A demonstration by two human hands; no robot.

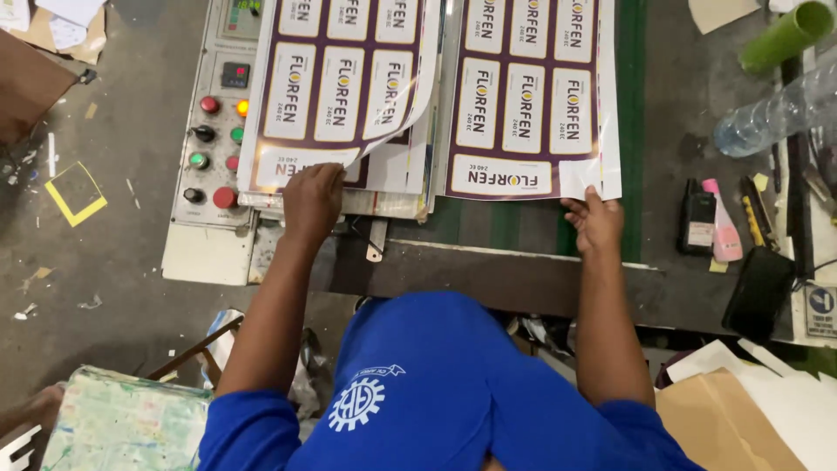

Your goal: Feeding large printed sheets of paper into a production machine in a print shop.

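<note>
we look straight down from above our own head at a work bench [523,279], with our blue shirt [436,392] filling the bottom of the view. both our arms reach forward, well apart from each other. our left hand [311,199] lies palm down on the near edge of the left stack of label sheets [336,87], fingers curled over the bottom strip; the top sheet there is curling up at its right corner, lifted off the ones below. our right hand [595,220] pinches the near right corner of the right sheet of labels [527,96], thumb and fingers closed on the white margin. both are purple sheets printed with rows of white rounded labels. the right sheet lies flat on a green mat [632,105], just beside the left stack. as far as we can judge, one sheet sits on the right while a thick pile remains on the left, so most of the pile looks unhandled. left of the stack is a grey control panel [214,113] with red, green and black buttons. at far right lie a clear plastic bottle [776,113], a green tube [785,35], a pink bottle [724,222] and a small black bottle [697,218]. brown cardboard [724,419] rests near our right elbow.
</note>
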